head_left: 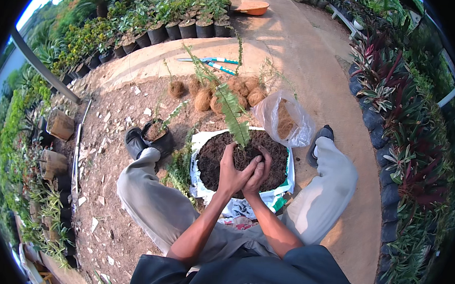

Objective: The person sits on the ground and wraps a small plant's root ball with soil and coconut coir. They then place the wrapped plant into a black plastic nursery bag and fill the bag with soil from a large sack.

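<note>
Both hands are cupped around the root ball (242, 158) of a fern (231, 107), whose long green frond rises away from me. My left hand (234, 173) closes round its left side, and my right hand (260, 170) wraps the right side, the fingers meeting below. Beneath them lies an opened white plastic sack (203, 193) full of dark potting soil (211, 160). At its upper right, a clear plastic bag (303, 124) holds brown fibre (285, 122). Several fibre-wrapped balls (202, 99), some with fern shoots, lie beyond the sack.
Green-handled garden shears (220, 60) lie beyond the balls. A black grow bag with a small plant (158, 138) stands by my left shoe. Potted plants (187, 28) line the far left, an orange scoop-shaped container (253, 8) lies farther off, and dark-leaved plants (415, 167) border the right.
</note>
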A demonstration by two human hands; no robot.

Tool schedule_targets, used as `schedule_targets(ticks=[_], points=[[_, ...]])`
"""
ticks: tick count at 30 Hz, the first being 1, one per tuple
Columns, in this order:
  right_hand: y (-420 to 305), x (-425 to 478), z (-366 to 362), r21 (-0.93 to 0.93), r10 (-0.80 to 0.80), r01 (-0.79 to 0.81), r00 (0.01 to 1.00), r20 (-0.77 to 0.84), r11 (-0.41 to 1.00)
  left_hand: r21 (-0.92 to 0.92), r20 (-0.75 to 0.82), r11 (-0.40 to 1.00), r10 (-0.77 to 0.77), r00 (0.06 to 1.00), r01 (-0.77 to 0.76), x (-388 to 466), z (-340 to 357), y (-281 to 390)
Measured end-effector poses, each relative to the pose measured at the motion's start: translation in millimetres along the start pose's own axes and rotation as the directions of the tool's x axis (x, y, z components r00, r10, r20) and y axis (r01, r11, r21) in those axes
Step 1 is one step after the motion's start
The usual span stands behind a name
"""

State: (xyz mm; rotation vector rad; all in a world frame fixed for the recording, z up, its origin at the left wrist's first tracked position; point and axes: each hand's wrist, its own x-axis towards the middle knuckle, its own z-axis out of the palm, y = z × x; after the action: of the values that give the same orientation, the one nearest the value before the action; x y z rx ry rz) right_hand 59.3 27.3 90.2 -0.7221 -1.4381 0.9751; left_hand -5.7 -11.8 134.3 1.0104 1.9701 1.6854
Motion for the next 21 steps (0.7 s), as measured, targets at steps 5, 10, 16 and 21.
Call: schedule_targets(ticks=[5,10,16,21], points=[[3,5,-1,0.017,0.172,-0.171,0.983,-0.068,0.985,-0.168,0.137,0.982,-0.062,0.989,0.085,-2,-5,-8],[8,14,-2,0.154,0.366,-0.362,0.93,0.002,0.919,-0.392,0.133,0.905,-0.122,0.984,0.165,4,-6,-20],[-7,8,2,-0.105,0.026,-0.007,0.982,0.185,0.994,-0.826,0.181,0.441,-0.385,0.905,0.352,3,1,-33],[-10,7,2,-0.161,-0.077,0.113,0.974,0.212,0.98,-0.811,0.146,0.488,-0.365,0.92,0.322,3,2,-24]])
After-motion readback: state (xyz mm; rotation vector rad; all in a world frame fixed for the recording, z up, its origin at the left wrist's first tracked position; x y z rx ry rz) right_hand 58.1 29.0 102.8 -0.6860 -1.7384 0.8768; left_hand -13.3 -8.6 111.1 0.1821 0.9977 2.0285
